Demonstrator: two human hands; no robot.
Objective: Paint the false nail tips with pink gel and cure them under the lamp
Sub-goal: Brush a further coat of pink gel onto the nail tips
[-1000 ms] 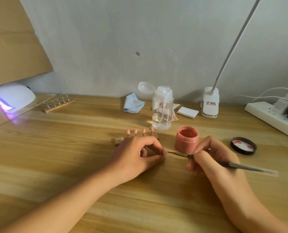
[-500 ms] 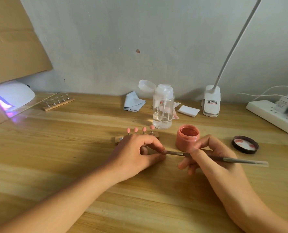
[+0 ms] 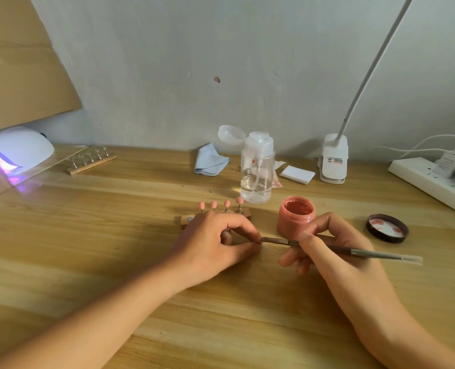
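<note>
1. Left hand (image 3: 215, 243): rests on the tabletop (image 3: 114, 235) at centre. Grip closed tight; thumb and forefinger pinch a small piece (image 3: 259, 241), mostly hidden by the fingertips and too small to identify.
2. Right hand (image 3: 335, 251): just right of the left hand, heel toward the near edge. Grip closed in a pen hold round the brush (image 3: 354, 252). The lower fingers are loosely extended beneath it.
3. Brush: lies nearly level, with the bristle end meeting the pinched piece at the left fingertips. The handle runs out to the right, clear of the tabletop.
4. Pink gel jar (image 3: 296, 217): open and upright, just behind the right hand's fingers.
5. Jar lid (image 3: 387, 228): inside up, to the right of the jar and apart from it.
6. Wooden holder (image 3: 247, 215): just behind the left hand and partly covered by it. It carries four pink nail tips (image 3: 226, 203) upright in a row.
7. Curing lamp (image 3: 18, 153): far left, lit violet inside, well apart from both hands.
8. Second holder (image 3: 92, 161): near the lamp, with five bare stands.
9. Back row, left to right: blue cloth (image 3: 210, 162), pump bottle (image 3: 258, 171), white pads (image 3: 296, 174), clip lamp base (image 3: 334, 161).
10. Power strip (image 3: 428, 182): far right edge.
11. Open room: bare wood between the hands and the curing lamp, and across the near side round both forearms.
</note>
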